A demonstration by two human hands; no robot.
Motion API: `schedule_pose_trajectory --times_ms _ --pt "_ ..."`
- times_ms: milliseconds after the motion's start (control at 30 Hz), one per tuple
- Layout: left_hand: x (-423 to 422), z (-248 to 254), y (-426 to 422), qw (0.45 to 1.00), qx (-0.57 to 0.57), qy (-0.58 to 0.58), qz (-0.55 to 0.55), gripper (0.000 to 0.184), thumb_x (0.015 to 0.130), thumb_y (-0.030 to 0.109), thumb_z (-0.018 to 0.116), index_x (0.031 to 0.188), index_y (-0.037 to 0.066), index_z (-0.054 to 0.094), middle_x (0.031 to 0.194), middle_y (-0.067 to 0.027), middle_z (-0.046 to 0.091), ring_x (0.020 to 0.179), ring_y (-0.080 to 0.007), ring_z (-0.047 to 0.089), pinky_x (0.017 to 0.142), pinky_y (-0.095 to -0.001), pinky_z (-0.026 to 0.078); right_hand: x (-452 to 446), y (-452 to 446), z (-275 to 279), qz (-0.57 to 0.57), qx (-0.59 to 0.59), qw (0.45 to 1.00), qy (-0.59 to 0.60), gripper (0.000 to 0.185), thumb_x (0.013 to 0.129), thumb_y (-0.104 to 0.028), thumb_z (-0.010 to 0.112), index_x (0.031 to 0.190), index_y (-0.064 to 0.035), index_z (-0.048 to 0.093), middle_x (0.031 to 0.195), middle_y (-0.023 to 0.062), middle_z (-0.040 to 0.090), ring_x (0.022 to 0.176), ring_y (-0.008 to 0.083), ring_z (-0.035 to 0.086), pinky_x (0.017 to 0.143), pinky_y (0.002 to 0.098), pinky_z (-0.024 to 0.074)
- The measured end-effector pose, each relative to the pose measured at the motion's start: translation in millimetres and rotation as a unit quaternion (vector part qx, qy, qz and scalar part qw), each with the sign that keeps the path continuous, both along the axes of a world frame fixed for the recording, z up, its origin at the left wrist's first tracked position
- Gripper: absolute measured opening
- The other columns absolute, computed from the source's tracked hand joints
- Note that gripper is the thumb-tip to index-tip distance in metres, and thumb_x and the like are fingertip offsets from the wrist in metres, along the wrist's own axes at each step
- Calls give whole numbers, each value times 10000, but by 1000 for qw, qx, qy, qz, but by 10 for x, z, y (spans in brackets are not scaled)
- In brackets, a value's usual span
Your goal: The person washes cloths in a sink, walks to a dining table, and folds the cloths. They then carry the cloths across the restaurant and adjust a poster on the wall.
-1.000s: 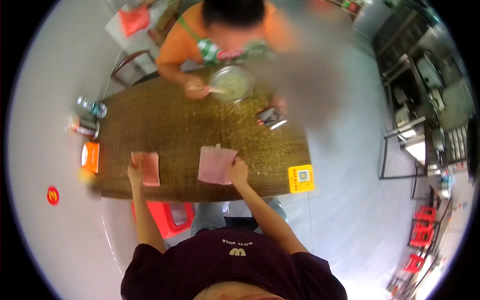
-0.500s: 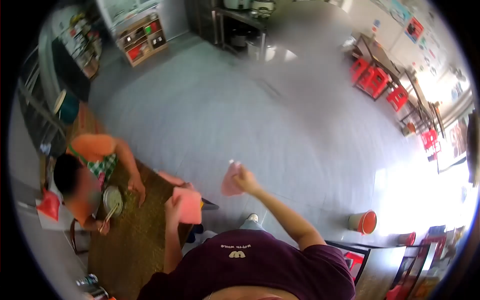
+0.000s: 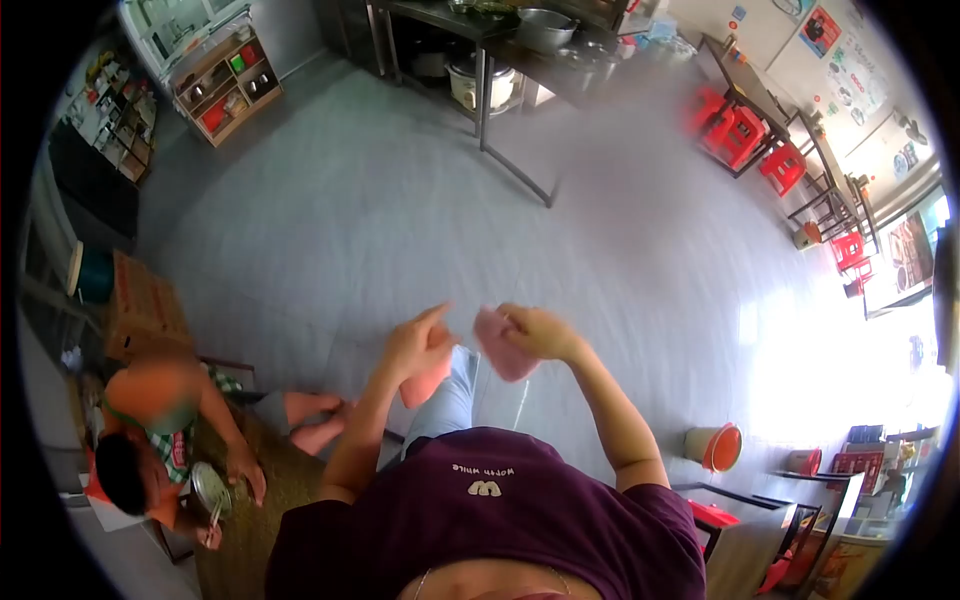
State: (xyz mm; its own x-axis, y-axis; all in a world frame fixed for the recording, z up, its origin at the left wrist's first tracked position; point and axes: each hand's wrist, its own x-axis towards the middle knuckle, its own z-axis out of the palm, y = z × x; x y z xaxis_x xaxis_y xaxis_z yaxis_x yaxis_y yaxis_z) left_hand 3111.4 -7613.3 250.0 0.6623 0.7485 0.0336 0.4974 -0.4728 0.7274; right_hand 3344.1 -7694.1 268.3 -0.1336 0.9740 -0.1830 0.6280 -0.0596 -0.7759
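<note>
My left hand (image 3: pixel 415 347) is in front of my body with its index finger pointing forward and the other fingers curled. A pink cloth (image 3: pixel 428 386) hangs from it, over my jeans. Close by on the right, my right hand (image 3: pixel 543 332) grips a paler, mauve-pink cloth (image 3: pixel 505 352) by its upper part. This second cloth hangs down over the floor. The hands are a short way apart, and the two cloths do not touch.
At the left, a person (image 3: pixel 165 420) in orange sits at a brown table (image 3: pixel 235 550), with a bowl (image 3: pixel 208 490) and chopsticks. Ahead stands a metal table (image 3: pixel 440 20) with pots. Red stools (image 3: pixel 740 138) line the right wall. A bucket (image 3: pixel 712 447) stands at the right.
My left hand has moved right, away from the brown table, and its cloth now hangs lower. My right hand shifted slightly right. The hands are nearer together, and the view has shifted.
</note>
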Motion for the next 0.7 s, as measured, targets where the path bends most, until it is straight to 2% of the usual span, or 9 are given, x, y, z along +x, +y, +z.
schedule_pose_trajectory --times_ms 100,133,233,267,367,500,533,633,700 --pt "223 181 768 989 -96 44 -108 458 775 334 633 1170 119 545 1028 -121 620 906 -293 601 785 -364 478 24 733 62 127 -43 991 1 257 794 -154 464 1031 -82 533 802 167 608 738 321 580 641 405 439" --pt "298 241 1080 983 -58 87 -148 406 762 340 642 1116 148 588 970 -92 641 855 -280 612 758 -358 483 68 1044 127 156 -56 986 -9 247 797 -150 463 1023 -82 537 797 169 605 732 315 579 637 404 437" --pt "516 598 1776 968 -81 185 -151 336 751 336 644 1029 147 636 931 -80 649 817 -266 620 726 -355 488 197 1767 277 161 -21 987 -5 224 801 -157 466 997 -87 549 732 158 590 667 309 565 607 402 427" --pt "517 435 2050 979 -19 113 -170 297 767 325 626 992 131 632 866 -47 647 745 -246 616 674 -347 483 264 1997 350 145 -91 985 3 212 808 -176 476 989 -97 552 681 146 578 626 327 554 587 411 422" --pt "756 772 2643 981 0 93 -171 247 781 288 619 974 133 625 815 -29 636 705 -224 607 634 -336 476 455 2570 421 126 44 989 -59 208 812 -193 486 987 -103 553 665 137 584 611 342 554 578 419 423" --pt "1080 723 3409 984 79 24 -161 162 780 228 629 909 133 612 766 -13 616 640 -196 588 576 -303 464 820 3327 438 108 11 993 -41 240 806 -209 525 1021 -104 538 820 134 621 792 336 574 695 438 437" --pt "1160 705 3621 986 75 12 -149 155 779 220 629 898 124 608 755 -14 613 630 -196 583 569 -300 459 925 3504 440 98 47 994 -30 211 805 -212 519 975 -100 572 828 123 624 814 323 575 718 427 440" --pt "1378 629 4204 992 40 -6 -117 144 775 197 632 877 101 600 730 -23 609 605 -193 570 554 -291 446 1347 4132 168 119 22 987 -109 176 805 -216 520 892 -85 599 826 112 623 826 312 575 727 419 441" --pt "1501 623 4679 995 2 -2 -104 151 770 182 638 881 88 599 723 -39 611 594 -187 563 551 -286 437 1556 4581 112 105 26 993 -51 160 779 -205 556 854 -72 608 833 114 619 844 309 569 734 410 445"
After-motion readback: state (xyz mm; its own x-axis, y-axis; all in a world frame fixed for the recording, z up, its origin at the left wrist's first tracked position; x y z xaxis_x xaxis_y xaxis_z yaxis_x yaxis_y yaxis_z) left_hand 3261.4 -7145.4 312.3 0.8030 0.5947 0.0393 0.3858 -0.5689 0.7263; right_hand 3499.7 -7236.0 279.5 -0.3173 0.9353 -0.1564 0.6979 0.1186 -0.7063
